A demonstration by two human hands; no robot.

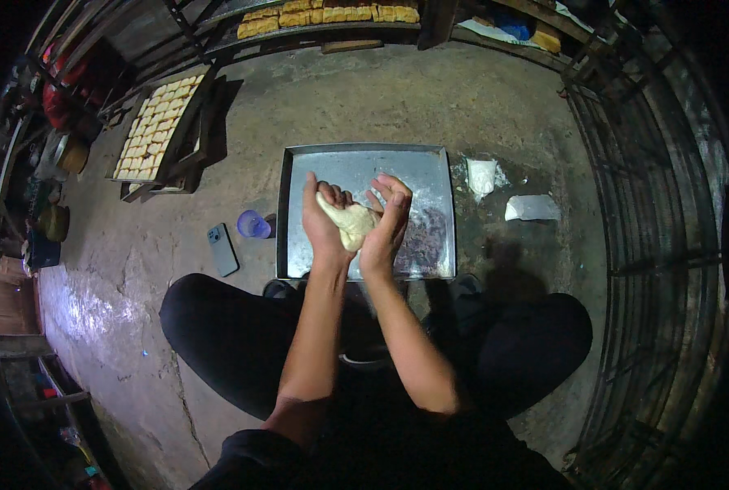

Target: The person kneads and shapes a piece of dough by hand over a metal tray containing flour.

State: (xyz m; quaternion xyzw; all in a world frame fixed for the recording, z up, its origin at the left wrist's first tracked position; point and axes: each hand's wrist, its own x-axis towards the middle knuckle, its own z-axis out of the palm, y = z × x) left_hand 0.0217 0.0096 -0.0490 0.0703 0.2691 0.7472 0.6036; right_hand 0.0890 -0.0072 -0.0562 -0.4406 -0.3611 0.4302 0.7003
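Note:
A pale lump of soft dough (351, 222) is held between my two hands, above a shallow metal tray (448, 188) on the floor. My left hand (322, 220) cups it from the left, its fingers curled around the far side and its thumb side raised. From the right, my right hand (387, 220) presses against the dough with the heel of the palm, its fingers bent inward. White flour dusts the tray's bottom, mostly on the right half, where a darker patch shows. Part of the dough is hidden by the palms.
Left of the tray stand a purple-blue cup (253, 224) and a phone (222, 249). To its right lie a bag of white powder (481, 177) and a white packet (533, 207). Baked bread rolls fill a tray (162, 122) at far left; more bread (328, 16) sits on a back shelf. Metal racks (650, 269) line the right.

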